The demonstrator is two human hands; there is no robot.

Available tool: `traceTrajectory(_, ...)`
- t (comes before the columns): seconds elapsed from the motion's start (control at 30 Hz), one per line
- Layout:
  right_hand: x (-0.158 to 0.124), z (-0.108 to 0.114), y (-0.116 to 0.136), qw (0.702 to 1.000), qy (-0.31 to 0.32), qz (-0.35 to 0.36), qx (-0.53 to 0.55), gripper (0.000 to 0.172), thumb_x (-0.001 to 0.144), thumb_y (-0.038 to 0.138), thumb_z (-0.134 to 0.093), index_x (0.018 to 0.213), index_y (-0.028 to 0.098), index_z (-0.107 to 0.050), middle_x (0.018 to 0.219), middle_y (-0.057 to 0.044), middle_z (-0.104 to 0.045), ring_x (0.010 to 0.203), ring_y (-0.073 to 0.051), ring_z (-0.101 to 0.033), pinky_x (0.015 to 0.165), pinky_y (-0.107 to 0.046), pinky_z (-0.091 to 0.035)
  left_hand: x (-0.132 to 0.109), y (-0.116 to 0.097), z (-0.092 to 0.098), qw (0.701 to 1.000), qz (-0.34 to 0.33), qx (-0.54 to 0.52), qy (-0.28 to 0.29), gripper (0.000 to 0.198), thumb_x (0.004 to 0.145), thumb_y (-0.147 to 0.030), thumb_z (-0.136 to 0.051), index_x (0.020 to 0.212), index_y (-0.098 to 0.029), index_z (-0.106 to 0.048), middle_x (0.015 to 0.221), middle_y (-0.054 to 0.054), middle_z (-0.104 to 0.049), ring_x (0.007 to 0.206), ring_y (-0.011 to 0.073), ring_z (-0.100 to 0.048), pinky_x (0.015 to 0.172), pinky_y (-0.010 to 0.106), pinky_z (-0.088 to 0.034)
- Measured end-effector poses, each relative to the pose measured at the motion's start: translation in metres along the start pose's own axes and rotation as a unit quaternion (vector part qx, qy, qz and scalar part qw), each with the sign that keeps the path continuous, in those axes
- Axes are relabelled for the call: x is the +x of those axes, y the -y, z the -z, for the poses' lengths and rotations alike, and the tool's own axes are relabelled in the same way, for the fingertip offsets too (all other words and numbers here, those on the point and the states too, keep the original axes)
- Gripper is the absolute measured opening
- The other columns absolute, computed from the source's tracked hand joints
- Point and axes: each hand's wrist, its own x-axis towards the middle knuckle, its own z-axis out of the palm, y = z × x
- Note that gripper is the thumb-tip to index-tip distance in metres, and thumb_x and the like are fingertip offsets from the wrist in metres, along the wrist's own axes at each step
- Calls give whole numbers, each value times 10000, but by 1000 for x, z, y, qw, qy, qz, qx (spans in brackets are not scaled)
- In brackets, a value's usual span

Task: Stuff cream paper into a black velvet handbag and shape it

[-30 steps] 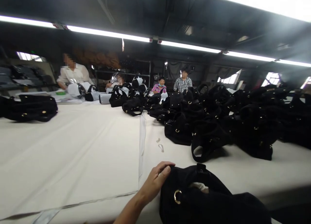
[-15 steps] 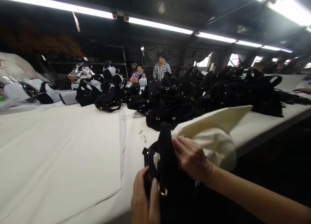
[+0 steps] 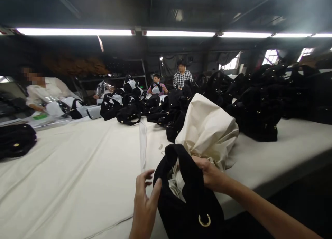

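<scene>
In front of me a black fabric bag (image 3: 192,204) with a gold ring stands at the table's edge, its mouth open and cream fabric showing inside. A large crumpled cream cloth (image 3: 207,125) billows up behind the bag's far side. My right hand (image 3: 214,177) is closed at that side, where bag and cream cloth meet; its fingertips are partly hidden. My left hand (image 3: 146,201) is beside the bag's left rim, thumb and fingers apart with nothing between them. Whether its thumb touches the bag I cannot tell.
A heap of black bags (image 3: 256,107) spreads along the far side of the table. Pale sheeting (image 3: 85,170) covers the left, where another black bag (image 3: 17,140) lies. Two small flat pieces rest near the bag. People (image 3: 182,78) stand across the table.
My left hand has come off the bag's rim and its fingers have spread. The cream cloth has swung up and puffed out. The bag's mouth is wider, and the view has turned left.
</scene>
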Motion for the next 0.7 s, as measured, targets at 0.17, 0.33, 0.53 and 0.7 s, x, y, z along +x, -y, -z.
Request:
traceTrajectory(0.17,-28,6,-7,999,-18,-35,21,215,942,300,-535,985,229,-734,1071,-76,-663,1107,-256,-572,1016,-416,-455,50,-39,-3,972,-74,88,207,524,783,-444,-702,1253,-234,-603,1270,105,-603,1206,310,-537,1045,456,-427)
traceTrajectory(0.33,-52,-16,-5,985,-149,-70,47,271,988,357,-490,1013,231,-729,1072,-69,-672,1050,-232,-590,980,-389,-463,67,-50,-11,946,-99,166,258,370,752,-345,-711,1104,-243,-663,1005,67,-704,950,280,-640,811,356,-483)
traceTrajectory(0.53,-65,-28,-7,923,-360,-134,34,243,883,441,-654,981,232,-730,1093,-65,-652,1058,-244,-608,988,-384,-463,27,-35,-8,979,-52,134,147,76,818,-247,-558,892,-234,-550,708,-28,-655,660,170,-613,617,259,-448)
traceTrajectory(0.7,-60,-1,-26,920,-282,-260,80,568,785,642,-670,1121,185,-683,1115,-130,-676,1040,-313,-630,960,-485,-480,-50,-25,18,985,-75,152,16,243,806,-334,-606,1045,-304,-572,833,-3,-710,798,237,-711,634,311,-560)
